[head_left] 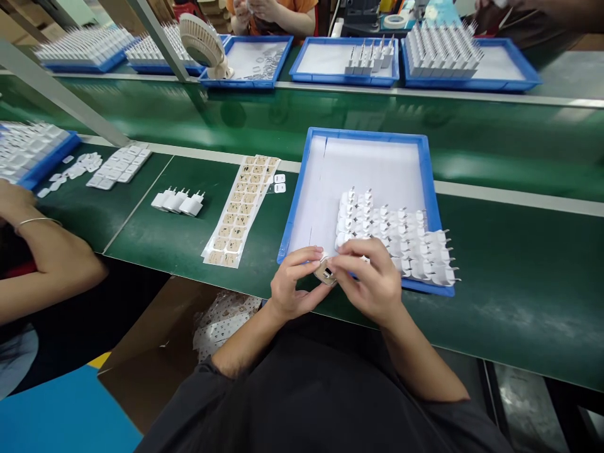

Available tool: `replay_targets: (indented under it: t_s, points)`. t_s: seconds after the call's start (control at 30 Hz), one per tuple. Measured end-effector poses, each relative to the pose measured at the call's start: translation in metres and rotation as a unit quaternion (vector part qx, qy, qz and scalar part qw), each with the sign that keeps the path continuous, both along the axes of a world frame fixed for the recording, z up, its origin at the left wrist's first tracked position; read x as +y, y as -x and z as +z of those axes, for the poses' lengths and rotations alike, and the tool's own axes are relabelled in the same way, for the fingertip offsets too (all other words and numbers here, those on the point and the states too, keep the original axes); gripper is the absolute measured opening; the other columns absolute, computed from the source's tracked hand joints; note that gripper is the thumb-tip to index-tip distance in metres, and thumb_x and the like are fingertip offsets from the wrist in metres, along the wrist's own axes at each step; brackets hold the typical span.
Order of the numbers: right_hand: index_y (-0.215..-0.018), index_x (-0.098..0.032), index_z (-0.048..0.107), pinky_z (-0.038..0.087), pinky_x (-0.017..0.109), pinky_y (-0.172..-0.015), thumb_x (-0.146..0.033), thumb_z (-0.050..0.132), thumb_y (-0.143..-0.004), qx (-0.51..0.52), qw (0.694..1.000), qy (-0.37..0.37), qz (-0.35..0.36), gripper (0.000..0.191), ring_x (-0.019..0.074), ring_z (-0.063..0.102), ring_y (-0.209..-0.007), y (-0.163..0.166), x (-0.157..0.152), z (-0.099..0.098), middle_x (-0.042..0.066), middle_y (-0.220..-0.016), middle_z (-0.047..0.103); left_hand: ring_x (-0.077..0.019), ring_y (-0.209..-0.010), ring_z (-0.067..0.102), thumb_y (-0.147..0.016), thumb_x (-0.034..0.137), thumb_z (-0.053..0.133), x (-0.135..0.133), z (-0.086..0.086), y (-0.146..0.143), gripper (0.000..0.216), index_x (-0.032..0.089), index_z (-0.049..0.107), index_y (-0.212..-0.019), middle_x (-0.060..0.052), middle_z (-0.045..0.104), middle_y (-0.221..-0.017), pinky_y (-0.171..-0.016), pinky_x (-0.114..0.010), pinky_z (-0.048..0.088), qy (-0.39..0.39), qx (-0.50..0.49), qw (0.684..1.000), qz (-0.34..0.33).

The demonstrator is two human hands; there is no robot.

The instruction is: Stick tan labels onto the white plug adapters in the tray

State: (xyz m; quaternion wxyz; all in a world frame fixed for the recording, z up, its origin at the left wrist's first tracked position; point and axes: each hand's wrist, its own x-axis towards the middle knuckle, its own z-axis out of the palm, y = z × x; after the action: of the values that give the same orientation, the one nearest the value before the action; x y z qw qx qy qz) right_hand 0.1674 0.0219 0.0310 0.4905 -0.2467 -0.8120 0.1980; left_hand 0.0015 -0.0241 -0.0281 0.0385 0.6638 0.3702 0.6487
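My left hand (296, 284) grips a small white plug-in charger (325, 272) between thumb and fingers, just in front of the tray's near edge. Its face is turned up toward me and carries a beige cover with a dark port opening. At the charger's right edge, the fingertips of my right hand (370, 277) are pinched together against it; they hide part of the face. Behind my hands lies a blue tray (293, 207) with a white liner. Rows of white chargers (408, 242) stand in its near right part, pins pointing up and outward.
Left of the tray are a sheet of beige stickers (240, 211), small white labels (280, 183) and several loose chargers (178, 202). A co-worker's arm (47, 251) rests farther left. Across the green belt (358, 110) stand more blue trays (346, 78) and a fan (202, 41).
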Motion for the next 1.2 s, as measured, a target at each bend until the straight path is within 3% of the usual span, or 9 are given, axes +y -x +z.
replay_targets:
  t_s: [0.1,0.23,0.37,0.47,0.63,0.77,0.93,1.1,1.2]
  points:
    - [-0.104,-0.03,0.069,0.056,0.032,-0.068,-0.01,0.072,-0.091,-0.007,0.997,-0.065,0.036,0.024,0.018,0.065,-0.078,0.001,-0.009,-0.01,0.005,-0.096,0.067,-0.0245,-0.112,0.073,-0.084,0.021,0.084,0.0,-0.002,0.012,0.051,0.022,0.058,-0.127,-0.011,0.069,-0.121,-0.091,-0.039,0.065,0.073,-0.033,0.996,0.041]
    - [-0.106,-0.025,0.063,0.058,0.028,-0.073,-0.013,0.063,-0.098,-0.013,0.979,0.088,0.185,0.015,0.0174,0.07,-0.083,0.011,-0.031,-0.026,0.004,-0.094,0.07,-0.0249,-0.116,0.07,-0.085,0.023,0.081,0.001,-0.005,0.043,0.042,0.022,0.062,-0.123,-0.01,0.07,-0.119,-0.1,-0.044,0.06,0.108,-0.041,0.985,0.13]
    - [-0.115,-0.022,0.065,0.059,0.031,-0.082,-0.018,0.052,-0.105,-0.227,0.903,0.236,0.277,0.017,0.0192,0.074,-0.09,0.055,-0.058,-0.061,0.007,-0.105,0.075,-0.0223,-0.113,0.069,-0.088,0.028,0.077,-0.006,-0.009,0.081,0.04,0.023,0.062,-0.125,-0.009,0.067,-0.119,-0.091,-0.033,0.062,0.149,-0.118,0.966,0.178]
    - [-0.117,-0.016,0.07,0.059,0.04,-0.094,-0.013,0.05,-0.101,-0.395,0.814,0.239,0.352,0.025,0.0275,0.074,-0.104,0.114,-0.081,-0.101,0.015,-0.117,0.075,-0.022,-0.114,0.067,-0.085,0.029,0.077,-0.018,-0.013,0.114,0.05,0.024,0.061,-0.133,-0.009,0.063,-0.12,-0.09,-0.03,0.061,0.194,-0.175,0.941,0.216]
    - [-0.133,-0.013,0.067,0.056,0.039,-0.103,-0.009,0.061,-0.092,-0.444,0.76,0.24,0.409,0.042,0.0299,0.071,-0.121,0.197,-0.115,-0.164,0.019,-0.138,0.069,-0.024,-0.115,0.066,-0.08,0.032,0.08,-0.041,-0.019,0.175,0.042,0.021,0.071,-0.12,-0.01,0.064,-0.122,-0.092,-0.031,0.06,0.254,-0.205,0.897,0.299]
    - [-0.148,-0.014,0.058,0.055,0.041,-0.107,-0.021,0.076,-0.083,-0.468,0.729,0.257,0.43,0.068,0.0338,0.068,-0.129,0.201,-0.119,-0.198,0.022,-0.155,0.056,-0.0237,-0.109,0.067,-0.08,0.034,0.08,-0.04,-0.026,0.216,0.045,0.02,0.069,-0.121,-0.01,0.068,-0.12,-0.085,-0.031,0.059,0.267,-0.159,0.88,0.358]
    - [-0.147,-0.016,0.06,0.052,0.043,-0.112,-0.02,0.07,-0.088,-0.455,0.735,0.282,0.415,0.06,0.0328,0.066,-0.131,0.178,-0.099,-0.217,0.019,-0.149,0.063,-0.0244,-0.109,0.067,-0.087,0.027,0.071,0.004,-0.028,0.247,0.035,0.018,0.061,-0.12,-0.013,0.066,-0.122,-0.091,-0.035,0.057,0.329,0.084,0.843,0.416]
    - [-0.136,-0.017,0.065,0.061,0.042,-0.097,-0.022,0.073,-0.094,-0.396,0.78,0.322,0.361,0.042,0.0238,0.075,-0.105,0.144,-0.082,-0.224,0.013,-0.125,0.074,-0.0375,-0.128,0.055,-0.082,0.018,0.07,0.043,-0.024,0.261,0.028,0.019,0.061,-0.109,-0.017,0.067,-0.123,-0.111,-0.052,0.042,0.353,0.157,0.826,0.41]
    - [-0.127,-0.018,0.067,0.063,0.04,-0.088,-0.033,0.066,-0.103,-0.341,0.825,0.348,0.286,0.028,0.0192,0.073,-0.097,0.102,-0.074,-0.23,0.008,-0.119,0.073,-0.0436,-0.133,0.048,-0.082,0.025,0.072,0.045,-0.026,0.265,0.034,0.017,0.06,-0.113,-0.021,0.062,-0.133,-0.112,-0.058,0.037,0.37,0.192,0.788,0.453]
